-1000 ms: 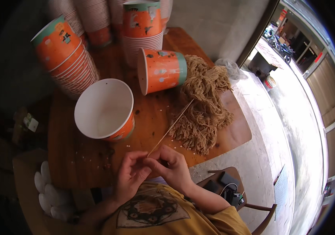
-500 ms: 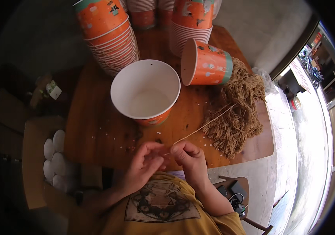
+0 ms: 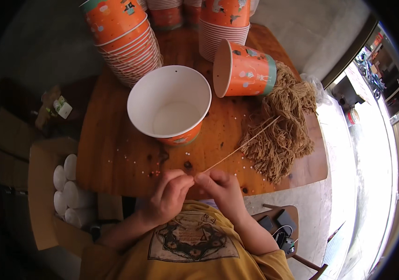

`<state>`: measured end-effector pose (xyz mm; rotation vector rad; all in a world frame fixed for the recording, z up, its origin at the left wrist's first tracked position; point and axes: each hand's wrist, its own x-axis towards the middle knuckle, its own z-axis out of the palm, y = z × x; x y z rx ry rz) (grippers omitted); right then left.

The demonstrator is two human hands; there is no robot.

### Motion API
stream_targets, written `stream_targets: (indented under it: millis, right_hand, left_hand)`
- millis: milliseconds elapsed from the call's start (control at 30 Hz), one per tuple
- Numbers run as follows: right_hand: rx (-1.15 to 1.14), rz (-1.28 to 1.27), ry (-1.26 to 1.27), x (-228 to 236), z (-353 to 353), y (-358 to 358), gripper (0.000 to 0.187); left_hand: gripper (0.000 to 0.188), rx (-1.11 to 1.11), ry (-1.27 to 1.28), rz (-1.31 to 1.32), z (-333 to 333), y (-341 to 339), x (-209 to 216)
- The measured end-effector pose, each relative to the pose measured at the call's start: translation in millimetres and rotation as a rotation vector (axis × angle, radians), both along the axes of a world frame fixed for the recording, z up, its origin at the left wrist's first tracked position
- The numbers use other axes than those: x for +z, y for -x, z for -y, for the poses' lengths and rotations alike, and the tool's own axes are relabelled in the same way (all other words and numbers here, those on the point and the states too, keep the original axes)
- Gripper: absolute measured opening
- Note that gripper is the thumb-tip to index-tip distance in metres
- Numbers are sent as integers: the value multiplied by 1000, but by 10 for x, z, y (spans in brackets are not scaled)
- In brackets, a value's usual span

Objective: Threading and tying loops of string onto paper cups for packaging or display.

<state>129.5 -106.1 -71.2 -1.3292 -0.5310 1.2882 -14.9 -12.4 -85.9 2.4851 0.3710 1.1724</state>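
Note:
My left hand (image 3: 169, 196) and my right hand (image 3: 222, 189) meet at the near edge of the table, fingertips pinched together. Between the right thumb and forefinger runs a thin tan string (image 3: 240, 148), stretched up to a heap of tan strings (image 3: 286, 135) on the right. The left fingers close at the string's near end, which they mostly hide. Beyond the hands stands an orange paper bucket (image 3: 171, 105), its white inside facing up. Another orange and green paper bucket (image 3: 250, 72) lies on its side against the strings.
Stacked paper buckets (image 3: 127, 51) lean at the far left, and another stack (image 3: 225, 30) stands at the back. White and reddish dots dot the wooden table (image 3: 115, 170). Lower left is a cardboard box (image 3: 40, 186) of white cylinders. A stool (image 3: 295, 219) with dark devices stands lower right.
My left hand has closed, its fingertips coming together against the right hand's at the string's end. The right hand keeps its pinch. The whole view has shifted slightly.

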Motion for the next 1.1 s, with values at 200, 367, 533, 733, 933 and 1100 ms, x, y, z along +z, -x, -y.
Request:
stream_targets:
  millis: [200, 367, 533, 733, 933, 1100]
  right_hand:
    - [-105, 1303, -705, 228, -27, -48, 39]
    - [20, 1089, -623, 18, -18, 12, 30]
    - [-44, 1025, -714, -67, 27, -11, 23]
    - [51, 1180, -772, -66, 154, -123, 20]
    - [127, 1206, -806, -153, 219, -169, 19]
    - [171, 1034, -791, -189, 268, -152, 16]
  left_hand:
    - [27, 62, 66, -78, 50, 71, 185]
    - [28, 13, 8, -133, -5, 99, 305]
    - [20, -91, 156, -194, -2, 172, 316]
    - [33, -208, 1424, -334, -23, 159, 568]
    - [40, -269, 1709, -799, -151, 191, 588]
    - [33, -219, 1741, -793, -56, 200, 642]
